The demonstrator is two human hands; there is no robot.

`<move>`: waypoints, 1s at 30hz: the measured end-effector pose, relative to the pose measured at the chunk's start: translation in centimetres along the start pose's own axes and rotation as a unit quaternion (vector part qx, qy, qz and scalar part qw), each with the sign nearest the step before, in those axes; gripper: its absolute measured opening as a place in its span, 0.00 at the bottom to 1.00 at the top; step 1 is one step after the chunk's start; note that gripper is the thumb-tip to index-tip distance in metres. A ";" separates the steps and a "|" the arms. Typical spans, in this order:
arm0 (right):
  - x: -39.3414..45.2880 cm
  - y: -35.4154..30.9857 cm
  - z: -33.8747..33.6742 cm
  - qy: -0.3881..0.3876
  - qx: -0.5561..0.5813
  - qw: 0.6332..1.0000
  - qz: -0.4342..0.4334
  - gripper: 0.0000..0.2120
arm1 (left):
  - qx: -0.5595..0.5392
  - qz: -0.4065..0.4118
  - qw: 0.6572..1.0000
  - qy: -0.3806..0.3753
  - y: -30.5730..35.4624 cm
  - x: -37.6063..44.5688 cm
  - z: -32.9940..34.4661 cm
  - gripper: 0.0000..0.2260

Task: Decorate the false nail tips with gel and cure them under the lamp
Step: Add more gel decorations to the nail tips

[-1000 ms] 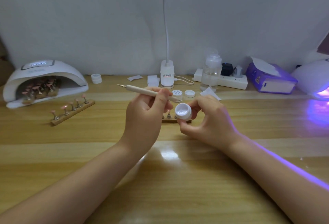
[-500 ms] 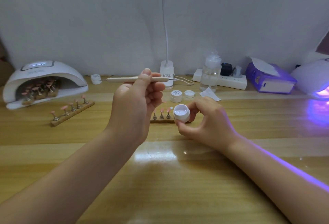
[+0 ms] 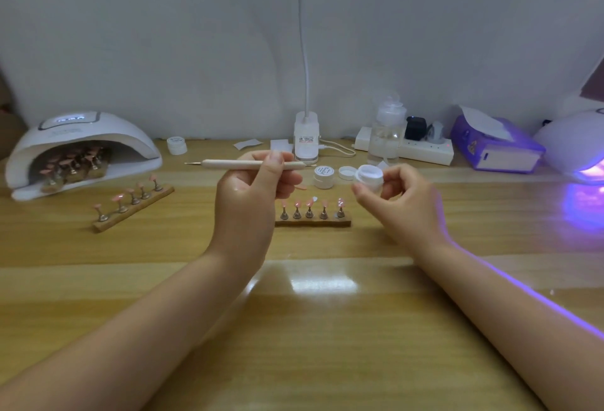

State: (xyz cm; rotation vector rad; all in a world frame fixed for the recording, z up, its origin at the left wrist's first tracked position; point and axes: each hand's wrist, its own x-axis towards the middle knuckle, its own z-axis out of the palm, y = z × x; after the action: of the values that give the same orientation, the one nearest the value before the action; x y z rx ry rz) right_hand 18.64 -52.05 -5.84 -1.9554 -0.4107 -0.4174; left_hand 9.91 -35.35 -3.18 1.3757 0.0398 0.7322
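My left hand [image 3: 253, 191] holds a cream dotting pen [image 3: 235, 164] level above the table, its metal tip pointing left. My right hand [image 3: 397, 201] pinches a small open white gel jar [image 3: 371, 176] beside its loose lid [image 3: 346, 172]. Between and just beyond my hands stands a wooden strip [image 3: 312, 223] carrying several pink nail tips on metal stands. A second strip of pink tips [image 3: 132, 204] lies angled at the left. Under the white curing lamp [image 3: 78, 145] at far left sit more tips on stands.
A closed gel jar [image 3: 323, 176] stands by the lid, another [image 3: 176, 145] at the back. Behind are a desk-lamp base [image 3: 306, 141], clear pump bottle [image 3: 387, 136], power strip [image 3: 425, 149], purple tissue box [image 3: 493, 145] and a second lamp [image 3: 578, 149] glowing violet at right.
My left hand lifted the pen out of the jar and turned it level, tip to the left. My right hand carried the jar up and to the right, uncovering the middle strip of tips.
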 end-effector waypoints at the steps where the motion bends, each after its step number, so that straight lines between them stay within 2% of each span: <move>1: 0.3 0.4 -0.2 0.001 -0.022 1.000 0.017 0.13 | 0.002 0.011 1.000 -0.002 -0.1 0.0 -0.1 0.09; 5: 1.2 1.8 -0.6 -0.033 -0.147 0.985 0.080 0.12 | 0.016 0.049 0.998 -0.019 -0.5 -0.2 -0.3 0.05; 8: 1.5 2.2 -0.5 -0.064 -0.210 0.970 0.109 0.15 | 0.038 0.065 0.997 -0.023 -1.0 -0.4 -0.6 0.03; 11: 1.6 2.3 -0.5 -0.075 -0.266 0.954 0.117 0.20 | 0.047 0.065 0.996 -0.028 -1.5 -0.5 -0.8 0.03; 15: 1.6 2.5 -0.5 -0.085 -0.290 0.946 0.119 0.21 | 0.046 0.064 0.997 -0.027 -1.9 -0.4 -1.0 0.03; 18: 1.4 2.3 -0.2 -0.078 -0.332 0.933 0.117 0.28 | 0.052 0.060 0.997 -0.013 -2.2 -0.3 -1.2 0.03; 20: 1.1 1.9 -0.1 -0.028 -0.328 0.943 0.052 0.26 | 0.056 0.055 0.997 0.001 -2.5 -0.1 -1.4 0.02; 22: 0.7 1.3 0.1 0.024 -0.294 0.953 -0.072 0.16 | 0.064 0.048 0.997 0.020 -2.7 0.2 -1.6 0.06; 24: 0.0 0.5 0.4 0.029 -0.278 0.946 -0.165 0.05 | 0.063 0.031 0.997 0.039 -2.9 0.4 -1.8 0.08; 26: -0.8 0.2 0.7 -0.003 -0.293 0.935 -0.201 0.05 | 0.062 0.012 0.997 0.053 -3.1 0.6 -1.9 0.08; 30: -1.3 0.4 1.4 -0.074 -0.359 0.911 -0.190 0.11 | 0.046 -0.037 0.995 0.075 -3.4 0.9 -1.9 0.08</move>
State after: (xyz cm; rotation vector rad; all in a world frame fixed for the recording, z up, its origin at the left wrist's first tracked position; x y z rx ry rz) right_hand 17.84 -51.04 -7.34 -2.6380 -0.8316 -0.7490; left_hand 11.29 -33.26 -6.35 1.3969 0.2447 0.7783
